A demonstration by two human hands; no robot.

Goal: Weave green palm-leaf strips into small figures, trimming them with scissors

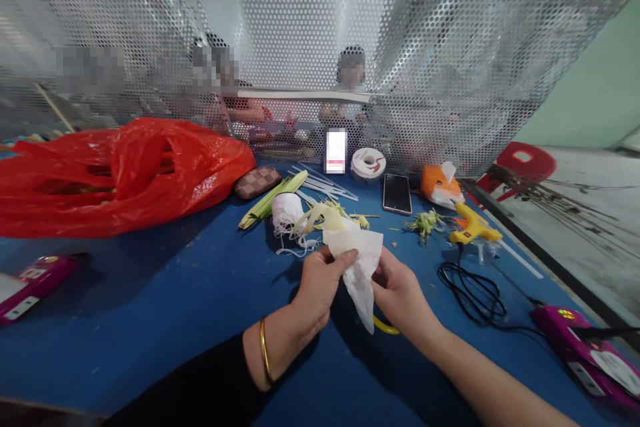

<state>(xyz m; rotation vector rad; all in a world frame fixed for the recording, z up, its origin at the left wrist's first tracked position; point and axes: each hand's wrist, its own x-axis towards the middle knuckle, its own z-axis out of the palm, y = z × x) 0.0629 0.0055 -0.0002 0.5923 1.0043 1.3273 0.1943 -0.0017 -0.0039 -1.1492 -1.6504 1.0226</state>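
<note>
Near the middle of the table, my left hand (pixel 323 280) pinches a crumpled white tissue (pixel 356 250) with the thumb on top. My right hand (pixel 400 287) is closed on the tissue's right side, its fingertips partly hidden behind it. Pale yellowish husk strips (pixel 320 217) stick out just beyond the tissue; whether they are held with it I cannot tell. A yellow curved piece (pixel 386 327) shows under my right hand, the rest covered. Beyond my left hand stand a roll of white string (pixel 287 211) with loose ends and a green corn husk (pixel 270 201).
A red plastic bag (pixel 200 160) fills the left. Farther back are a checkered pouch (pixel 257 182), tape roll (pixel 369 163) and phone (pixel 397 193). A yellow glue gun (pixel 473 225), its cord, and a purple power strip (pixel 585 347) lie right. Behind a perforated metal screen (pixel 300 27) people sit.
</note>
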